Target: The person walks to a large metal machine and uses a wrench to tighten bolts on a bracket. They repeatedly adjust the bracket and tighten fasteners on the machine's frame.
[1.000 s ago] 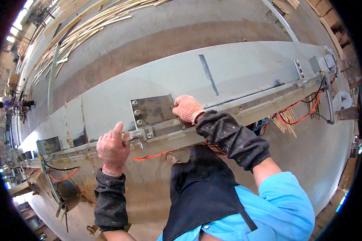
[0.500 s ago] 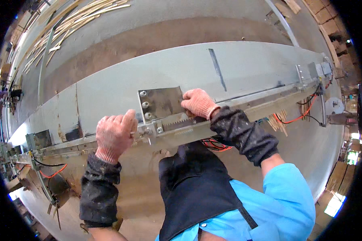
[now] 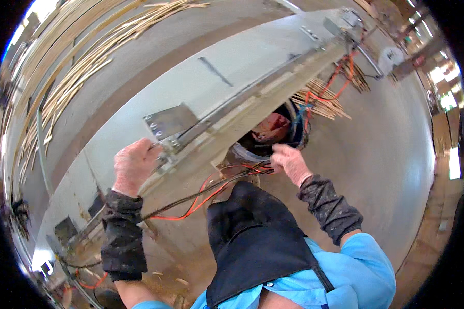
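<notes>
Left hand clamped on the metal rail beside the bolted bracket plate. Right hand pinches the red and black wires below. Bracket looks mounted; wiring hangs loose, unrouted.

The person wears a light blue shirt with short sleeves, its cloth filling the picture from five to six o'clock. Over the chest hangs a black apron, its bib rising to a blunt peak, with a dark strap crossing the shoulder at about five o'clock. Each forearm is covered by a dark, speckled sleeve guard: the left sleeve guard at eight o'clock, the right sleeve guard at four o'clock. The left hand and right hand are bare.
</notes>
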A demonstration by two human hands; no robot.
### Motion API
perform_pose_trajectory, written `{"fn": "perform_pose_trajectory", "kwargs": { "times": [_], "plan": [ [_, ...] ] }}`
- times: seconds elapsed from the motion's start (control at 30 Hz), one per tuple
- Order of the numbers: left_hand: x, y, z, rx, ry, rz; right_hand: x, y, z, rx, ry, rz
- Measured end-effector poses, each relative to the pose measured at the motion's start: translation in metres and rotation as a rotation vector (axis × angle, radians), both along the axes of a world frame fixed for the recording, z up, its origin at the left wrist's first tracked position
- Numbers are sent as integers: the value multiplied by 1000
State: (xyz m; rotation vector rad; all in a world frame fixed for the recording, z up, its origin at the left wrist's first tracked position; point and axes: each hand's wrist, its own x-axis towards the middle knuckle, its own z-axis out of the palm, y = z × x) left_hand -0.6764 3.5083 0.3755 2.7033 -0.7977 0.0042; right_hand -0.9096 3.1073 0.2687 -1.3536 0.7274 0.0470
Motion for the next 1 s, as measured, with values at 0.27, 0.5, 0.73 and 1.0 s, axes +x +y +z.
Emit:
{"fn": "perform_pose_trajectory", "kwargs": {
  "times": [0.27,0.5,0.73,1.0],
  "plan": [
    [-7,-5,-2,-112,22,78,-224,-69,-97,-381,477,84],
    [23,29,37,-158,151,216,-411,-159,-189,-884,608,797],
    [-42,-150,53,-583,348,316,-502,-308,-225,-1008,644,879],
    [-198,-462,-96,-709,755,259,-448,-429,-235,-442,409,-145]
  ]
}}
